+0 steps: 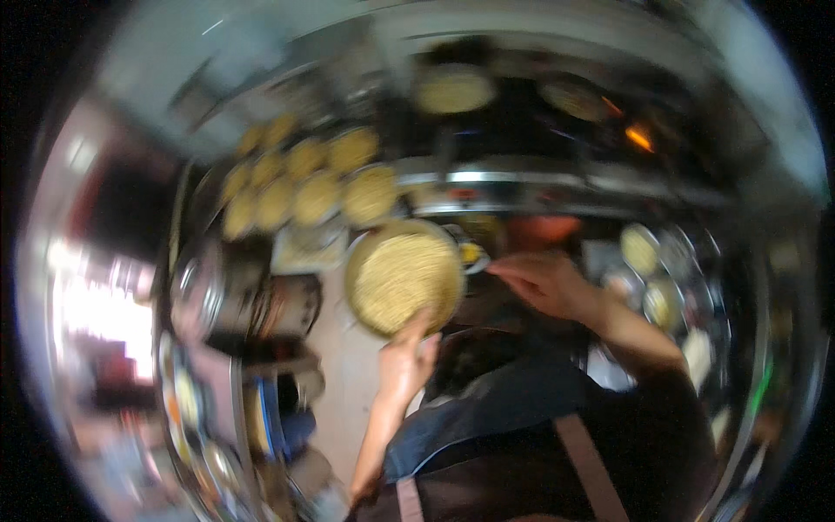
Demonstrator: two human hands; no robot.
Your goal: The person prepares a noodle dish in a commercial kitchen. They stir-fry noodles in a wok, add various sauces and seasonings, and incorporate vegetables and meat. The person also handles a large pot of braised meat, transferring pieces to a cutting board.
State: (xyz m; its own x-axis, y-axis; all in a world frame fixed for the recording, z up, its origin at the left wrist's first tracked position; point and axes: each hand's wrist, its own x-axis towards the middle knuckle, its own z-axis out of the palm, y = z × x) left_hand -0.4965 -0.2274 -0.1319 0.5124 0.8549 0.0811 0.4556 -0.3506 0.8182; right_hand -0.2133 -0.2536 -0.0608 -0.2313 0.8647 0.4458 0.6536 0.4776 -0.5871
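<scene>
A wide round bowl point(353, 277) stands before me, filled with a pale yellow, fine-textured food point(406, 280) that blur keeps me from identifying. My left hand point(408, 365) is at its near rim, fingers over the inside edge and thumb outside. To the right of the bowl, my right hand point(541, 280) reaches leftward with its fingers close together. Its fingertips meet or nearly meet a small shiny dish or spoon point(481, 266) with something bright yellow in it. Motion blur hides whether they grip it.
Several round portions of yellow food point(316, 196) stand in rows at the back left. On the stove point(509, 143) are two pans point(455, 91) point(573, 96), with an orange flame point(639, 138) at the right. Small containers point(662, 303) line the right. A metal cylindrical vessel point(202, 293) is at left.
</scene>
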